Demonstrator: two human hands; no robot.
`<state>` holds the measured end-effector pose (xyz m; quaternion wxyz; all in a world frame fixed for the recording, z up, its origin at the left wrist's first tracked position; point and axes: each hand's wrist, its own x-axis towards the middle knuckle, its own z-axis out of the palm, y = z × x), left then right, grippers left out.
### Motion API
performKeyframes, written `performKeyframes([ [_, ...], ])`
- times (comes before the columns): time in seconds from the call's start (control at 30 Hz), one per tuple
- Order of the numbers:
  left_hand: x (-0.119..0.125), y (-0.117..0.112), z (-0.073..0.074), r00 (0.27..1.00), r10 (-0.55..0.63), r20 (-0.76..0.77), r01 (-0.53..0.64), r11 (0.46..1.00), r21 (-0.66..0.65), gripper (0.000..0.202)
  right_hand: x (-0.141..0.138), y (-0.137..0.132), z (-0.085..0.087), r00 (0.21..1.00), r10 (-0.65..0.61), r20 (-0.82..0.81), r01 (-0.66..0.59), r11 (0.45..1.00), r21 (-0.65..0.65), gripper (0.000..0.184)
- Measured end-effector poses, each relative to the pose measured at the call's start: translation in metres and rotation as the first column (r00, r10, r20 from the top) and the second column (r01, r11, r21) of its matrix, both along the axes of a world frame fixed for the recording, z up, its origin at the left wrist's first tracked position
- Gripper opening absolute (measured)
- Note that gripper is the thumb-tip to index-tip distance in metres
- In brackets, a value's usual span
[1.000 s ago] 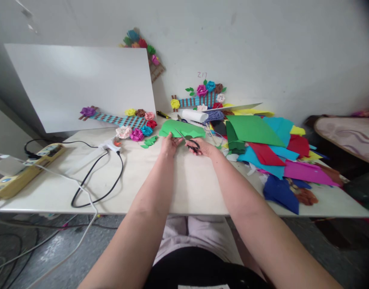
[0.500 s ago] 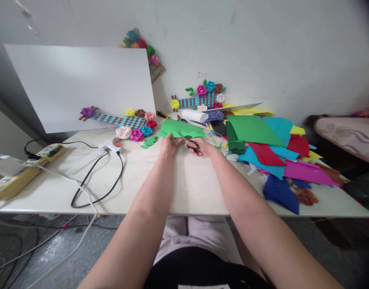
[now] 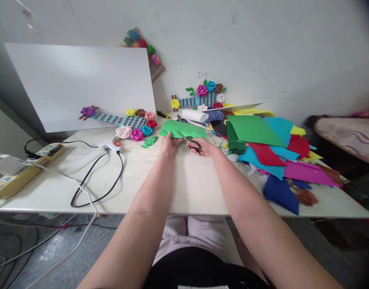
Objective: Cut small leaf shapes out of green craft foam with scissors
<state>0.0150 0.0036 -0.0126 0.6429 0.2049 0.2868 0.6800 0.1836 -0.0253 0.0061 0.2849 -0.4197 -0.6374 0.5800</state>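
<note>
My left hand (image 3: 169,145) grips the near edge of a sheet of green paper (image 3: 175,127), thumb on top. Black-handled scissors (image 3: 195,147) are in my right hand (image 3: 206,147), their blades pointing left against the paper's notched near edge. Left of the sheet lie several cut green paper leaves (image 3: 150,141). Behind them rests a blue-and-brown woven strip (image 3: 120,119) with coloured paper flowers along it. Whether the blades are parted is too small to tell.
Coloured paper sheets (image 3: 256,130) are heaped on the right. A hot glue gun (image 3: 110,145) with a black cord lies left, near a yellow power strip (image 3: 49,154). A white board (image 3: 82,84) leans on the wall. A white roll (image 3: 195,116) and a cutter knife (image 3: 163,114) sit behind.
The green paper and my right hand with the scissors have shifted very slightly to the right. My left hand keeps its hold, and the rest looks the same.
</note>
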Motion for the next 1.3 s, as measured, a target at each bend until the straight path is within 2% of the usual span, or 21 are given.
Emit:
performKeyframes([
  [0.1,-0.001,0.0,0.001,0.998,0.069,0.008,-0.069,0.997,0.042,0.023,-0.009,-0.003,0.002,0.999,-0.042,0.027,0.041,0.999,0.027,0.021],
  [0.2,-0.002,0.001,0.001,0.987,0.161,0.022,-0.162,0.985,0.057,0.023,-0.022,-0.005,0.005,0.993,-0.093,0.075,0.085,0.991,0.1,0.032],
  [0.4,-0.001,0.002,0.002,0.967,0.238,0.087,-0.242,0.97,0.033,0.024,-0.04,0.0,0.002,0.933,-0.178,0.311,0.089,0.956,0.28,0.044],
  [0.53,-0.001,0.0,0.005,0.961,0.267,0.068,-0.269,0.963,0.019,0.022,-0.042,0.004,-0.003,0.891,-0.268,0.366,0.098,0.901,0.422,0.04],
  [0.67,-0.001,0.0,0.006,0.964,0.258,0.071,-0.26,0.965,0.033,0.023,-0.039,0.002,0.002,0.839,-0.374,0.396,0.112,0.83,0.546,0.042],
  [0.77,0.0,-0.001,0.006,0.97,0.233,0.066,-0.236,0.971,0.027,0.024,-0.035,-0.002,0.009,0.824,-0.364,0.434,0.074,0.829,0.554,0.044],
  [0.9,-0.001,0.001,0.005,0.977,0.18,0.118,-0.185,0.982,0.04,0.028,-0.031,-0.005,0.014,0.849,-0.312,0.427,0.031,0.835,0.549,0.043],
  [1.13,-0.003,0.0,0.005,0.978,0.163,0.129,-0.173,0.982,0.072,0.029,-0.028,-0.006,0.014,0.867,-0.287,0.407,-0.022,0.794,0.607,0.042],
  [1.23,-0.003,0.0,0.005,0.977,0.159,0.14,-0.172,0.982,0.084,0.029,-0.029,-0.006,0.014,0.871,-0.294,0.392,-0.004,0.795,0.607,0.048],
  [1.3,-0.004,0.001,0.004,0.977,0.166,0.137,-0.179,0.98,0.089,0.027,-0.031,-0.007,0.014,0.884,-0.294,0.364,0.036,0.819,0.573,0.055],
])
